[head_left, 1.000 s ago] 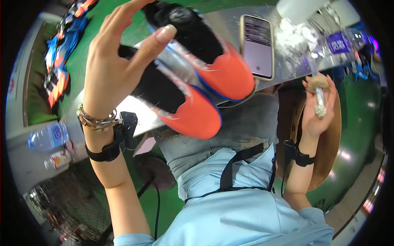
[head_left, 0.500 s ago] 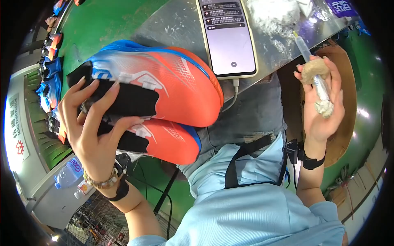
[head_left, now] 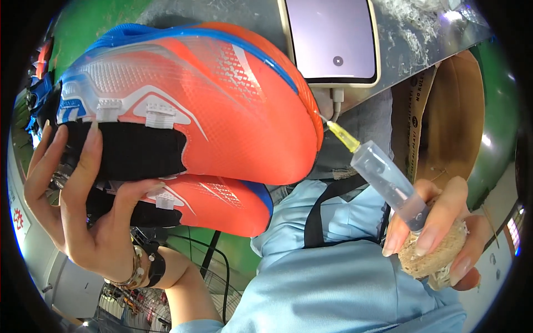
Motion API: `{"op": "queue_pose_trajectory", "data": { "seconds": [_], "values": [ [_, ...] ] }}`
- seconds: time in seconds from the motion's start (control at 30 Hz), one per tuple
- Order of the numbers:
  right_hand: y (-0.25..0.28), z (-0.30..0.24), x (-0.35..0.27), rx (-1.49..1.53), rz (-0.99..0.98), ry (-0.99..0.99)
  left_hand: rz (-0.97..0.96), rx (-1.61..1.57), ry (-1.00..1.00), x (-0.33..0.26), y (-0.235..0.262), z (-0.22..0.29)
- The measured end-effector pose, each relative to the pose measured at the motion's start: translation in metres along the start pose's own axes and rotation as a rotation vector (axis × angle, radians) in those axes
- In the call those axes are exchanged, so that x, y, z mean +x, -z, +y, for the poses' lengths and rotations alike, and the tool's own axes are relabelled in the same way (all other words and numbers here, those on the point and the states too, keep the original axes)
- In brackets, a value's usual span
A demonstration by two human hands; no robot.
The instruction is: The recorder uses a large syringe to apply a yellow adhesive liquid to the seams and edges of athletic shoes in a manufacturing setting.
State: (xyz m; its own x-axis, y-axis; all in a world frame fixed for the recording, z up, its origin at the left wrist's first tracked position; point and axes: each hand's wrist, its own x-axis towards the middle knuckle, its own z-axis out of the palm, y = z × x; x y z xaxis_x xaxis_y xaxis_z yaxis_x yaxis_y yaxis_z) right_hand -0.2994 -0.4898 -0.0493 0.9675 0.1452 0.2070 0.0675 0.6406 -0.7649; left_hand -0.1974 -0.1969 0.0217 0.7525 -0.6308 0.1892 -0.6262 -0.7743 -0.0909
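My left hand (head_left: pixel 83 205) grips a pair of orange and blue shoes (head_left: pixel 222 116) by their black collars, holding them close in front of me. The upper shoe fills the middle of the view; the second shoe (head_left: pixel 222 202) lies under it. My right hand (head_left: pixel 438 233) holds a clear glue syringe (head_left: pixel 388 177) with a yellow nozzle, together with a tan fibrous pad (head_left: pixel 433 255). The nozzle tip points at the toe edge of the upper shoe, almost touching it.
A phone (head_left: pixel 333 39) on a cable lies on the grey metal table (head_left: pixel 422 39) ahead. A brown cardboard box (head_left: pixel 449 127) stands at the right. More shoes (head_left: pixel 41 83) lie at the far left on a green surface.
The shoes have come much closer to my face and turned sideways. My right hand has dropped and swung the syringe tip up to the toe of the upper shoe.
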Motion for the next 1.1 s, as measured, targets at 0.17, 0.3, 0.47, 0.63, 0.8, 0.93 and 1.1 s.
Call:
{"op": "queue_pose_trajectory", "data": {
  "seconds": [0.17, 0.3, 0.47, 0.63, 0.8, 0.93, 1.1],
  "values": [
    [0.002, 0.008, 0.003, -0.026, -0.013, -0.011, -0.011, 0.022, -0.005, -0.004, 0.0, -0.001],
    [0.003, 0.012, 0.006, -0.086, -0.025, -0.019, -0.02, 0.022, -0.034, -0.004, 0.0, -0.003],
    [0.001, 0.012, 0.006, -0.127, -0.005, -0.028, -0.047, 0.016, -0.058, -0.005, 0.001, -0.007],
    [-0.008, 0.004, -0.001, -0.118, 0.096, -0.036, 0.007, -0.003, 0.002, -0.002, -0.003, 0.003],
    [-0.007, -0.001, -0.004, -0.138, 0.024, -0.07, -0.063, 0.006, -0.032, 0.0, 0.0, 0.001],
    [-0.005, -0.004, -0.006, -0.153, -0.038, -0.093, -0.092, 0.007, 0.02, 0.001, 0.0, 0.004],
    [-0.004, -0.002, -0.008, -0.157, -0.091, -0.1, -0.127, 0.029, 0.015, -0.002, -0.003, 0.0]
  ]
}}
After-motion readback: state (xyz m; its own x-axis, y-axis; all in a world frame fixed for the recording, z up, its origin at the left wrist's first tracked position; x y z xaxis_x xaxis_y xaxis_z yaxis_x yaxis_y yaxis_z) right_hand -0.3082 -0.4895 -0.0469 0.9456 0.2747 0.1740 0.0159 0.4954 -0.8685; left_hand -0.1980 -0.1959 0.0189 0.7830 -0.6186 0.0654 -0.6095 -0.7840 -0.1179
